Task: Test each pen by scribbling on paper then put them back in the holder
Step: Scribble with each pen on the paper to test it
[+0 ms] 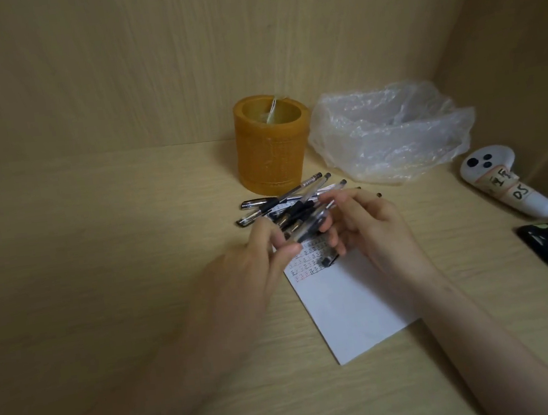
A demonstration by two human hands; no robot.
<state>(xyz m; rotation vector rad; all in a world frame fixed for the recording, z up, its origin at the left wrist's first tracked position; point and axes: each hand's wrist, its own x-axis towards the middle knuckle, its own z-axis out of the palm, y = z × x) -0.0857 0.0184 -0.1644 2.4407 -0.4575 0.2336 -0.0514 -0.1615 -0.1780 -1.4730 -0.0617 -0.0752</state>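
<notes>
Both hands are up over the top end of the paper point(353, 304), close together. The left hand point(255, 264) is closed around a bunch of pens point(306, 225), with the thumb and fingers pinching them in the middle. The right hand point(371, 226) has its fingers curled in near the same bunch. It seems to hold the far end of one pen, but it is too blurry to be sure.

More pens lie in a loose pile point(278, 201) on the worktop point(134, 259), just in front of the orange holder point(272, 145). The holder stands up straight near the back wall. It looks almost empty, with just one small pale thing inside. The paper already has rows of small marks at its top end.

This looks like picking one pen out of the bunch to try it. To do it well, the left hand should hold the bunch snug so no pens slip out. The right hand should pull just one pen out, slow and straight. Then it can make a small scribble on a bare bit of paper, below the marks. Pens that have been tried should go tip down into the holder, not back onto the pile, so they do not get mixed up.

A crinkly plastic bag point(391, 131) sits beside the holder, out of the way.
</notes>
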